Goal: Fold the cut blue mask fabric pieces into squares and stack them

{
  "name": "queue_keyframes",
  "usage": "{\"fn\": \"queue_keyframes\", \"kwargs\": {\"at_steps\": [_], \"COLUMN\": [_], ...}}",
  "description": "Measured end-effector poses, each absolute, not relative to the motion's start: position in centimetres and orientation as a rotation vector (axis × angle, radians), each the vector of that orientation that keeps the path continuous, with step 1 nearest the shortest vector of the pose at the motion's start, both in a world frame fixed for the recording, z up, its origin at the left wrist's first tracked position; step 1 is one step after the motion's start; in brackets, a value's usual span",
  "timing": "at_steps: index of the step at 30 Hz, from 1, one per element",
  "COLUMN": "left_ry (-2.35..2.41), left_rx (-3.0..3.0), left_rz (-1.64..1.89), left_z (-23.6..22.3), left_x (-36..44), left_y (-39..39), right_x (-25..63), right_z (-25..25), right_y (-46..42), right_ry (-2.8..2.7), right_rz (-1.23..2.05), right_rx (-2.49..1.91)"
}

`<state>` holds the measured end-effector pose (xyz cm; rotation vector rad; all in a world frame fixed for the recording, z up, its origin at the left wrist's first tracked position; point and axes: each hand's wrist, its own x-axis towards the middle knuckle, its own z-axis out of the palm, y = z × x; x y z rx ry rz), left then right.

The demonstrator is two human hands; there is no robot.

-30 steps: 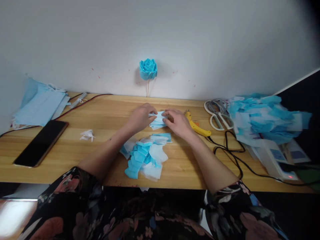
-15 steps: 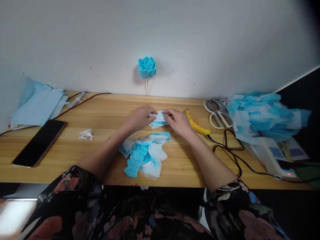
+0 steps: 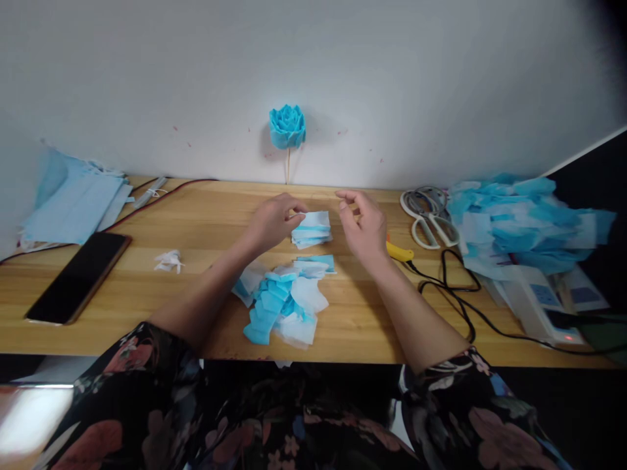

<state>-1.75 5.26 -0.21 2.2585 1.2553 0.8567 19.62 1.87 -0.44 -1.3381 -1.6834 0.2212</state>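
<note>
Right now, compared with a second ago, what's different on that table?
The right hand has come off the small stack of cut sheets and moved to the person's right, now hiding much of the yellow tool. The left hand stays at the stack's left edge. The blue flower, loose pieces and phone stayed put.

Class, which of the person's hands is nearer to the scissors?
Right. The right hand is left of the scissors, apart from them; the left hand is farther left, beside the small stack.
</note>
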Motion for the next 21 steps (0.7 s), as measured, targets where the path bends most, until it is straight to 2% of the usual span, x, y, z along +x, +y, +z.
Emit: {"fn": "queue_keyframes", "kwargs": {"at_steps": [7,12,16,21], "left_ry": [1.252,1.138,0.909,0.673], "left_rx": [2.203,2.204,2.280,2.416], "left_rz": [1.073,0.992,0.690,0.229], "left_z": [0.9,4.1,5.5,4.1], "left_x": [-1.7,-1.7,-2.0,-3.0], "left_y": [5.2,3.0,1.1,-0.7], "right_x": [19.3,19.1,19.2,19.5], "right_z": [0.5,1.2,1.9,2.7], "right_y": [1.1,0.7,0.4,-0.1], "right_ry": [-1.713,-1.708,-1.823,-1.960], "right_rz": [0.244,0.187,0.243,0.413], "right_rx": [-1.316,-1.290,-1.244,-1.251]}}
